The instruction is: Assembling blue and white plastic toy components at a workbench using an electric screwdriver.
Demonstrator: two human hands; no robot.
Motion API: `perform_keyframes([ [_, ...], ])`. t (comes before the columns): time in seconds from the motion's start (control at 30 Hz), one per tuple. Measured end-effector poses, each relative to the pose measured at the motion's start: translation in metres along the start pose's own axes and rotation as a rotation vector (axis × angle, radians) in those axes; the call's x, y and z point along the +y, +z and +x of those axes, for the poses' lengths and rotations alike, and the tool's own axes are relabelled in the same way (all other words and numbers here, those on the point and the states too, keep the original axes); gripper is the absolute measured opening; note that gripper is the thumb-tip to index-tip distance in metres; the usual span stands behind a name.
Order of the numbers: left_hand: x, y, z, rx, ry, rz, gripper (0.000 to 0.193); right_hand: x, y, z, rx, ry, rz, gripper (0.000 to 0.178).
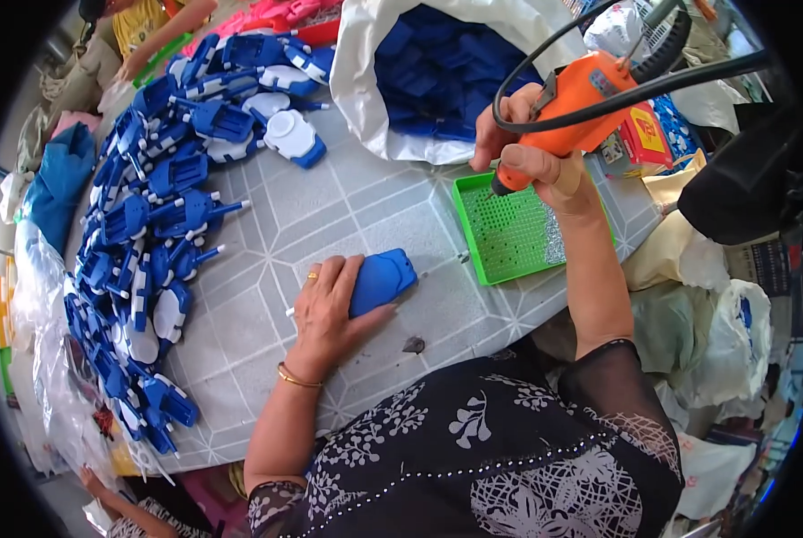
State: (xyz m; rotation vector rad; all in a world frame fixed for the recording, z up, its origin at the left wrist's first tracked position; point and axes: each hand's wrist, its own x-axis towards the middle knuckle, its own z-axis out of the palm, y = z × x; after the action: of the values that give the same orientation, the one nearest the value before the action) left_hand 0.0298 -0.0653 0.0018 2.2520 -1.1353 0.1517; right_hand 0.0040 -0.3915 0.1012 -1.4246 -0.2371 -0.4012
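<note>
My left hand [327,300] grips a blue plastic part [383,282] on the grey tabletop, its fingers over the left end and the thumb along the near edge. A short white peg pokes out past the hand on the left. My right hand [538,152] is closed round an orange electric screwdriver [583,100] with a dark tip, pointing down-left above the upper part of a green tray [484,276]. That tray has a grid of holes, and small silvery screws [555,240] lie on its right side.
Blue-and-white plastic parts [186,211] are heaped along the table's left side. Behind the tray stands a white sack [352,90] of blue pieces. A black cable [653,90] crosses near the screwdriver. A small dark scrap [414,344] lies near me. Other people's arms [170,40] show at the edges.
</note>
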Motion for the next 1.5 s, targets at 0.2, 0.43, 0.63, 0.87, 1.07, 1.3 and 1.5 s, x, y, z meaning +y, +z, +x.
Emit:
perform_keyframes([
  [0.2,-0.002,0.002,0.001,-0.010,-0.009,-0.004,0.074,0.031,-0.009,-0.014,0.195,0.052,-0.032,0.025],
  [0.43,-0.005,0.003,-0.001,-0.005,-0.007,-0.004,0.076,0.049,-0.005,-0.018,0.307,0.004,-0.024,0.023],
  [0.63,-0.004,0.004,0.001,-0.017,-0.008,0.003,0.077,0.060,-0.006,-0.016,0.332,-0.011,0.007,0.021],
  [0.87,-0.007,0.004,0.000,-0.027,-0.016,0.007,0.077,0.061,-0.004,-0.019,0.317,0.000,-0.014,0.021],
  [1.07,-0.008,0.004,0.001,-0.031,-0.010,0.013,0.078,0.063,-0.006,-0.026,0.248,0.018,-0.018,0.021],
  [1.3,-0.009,0.005,0.002,-0.004,0.016,0.004,0.077,0.064,-0.009,-0.022,0.306,0.013,-0.009,0.021],
  [1.5,-0.009,0.004,0.002,-0.001,0.016,0.002,0.077,0.063,-0.006,-0.021,0.331,-0.012,-0.011,0.024],
])
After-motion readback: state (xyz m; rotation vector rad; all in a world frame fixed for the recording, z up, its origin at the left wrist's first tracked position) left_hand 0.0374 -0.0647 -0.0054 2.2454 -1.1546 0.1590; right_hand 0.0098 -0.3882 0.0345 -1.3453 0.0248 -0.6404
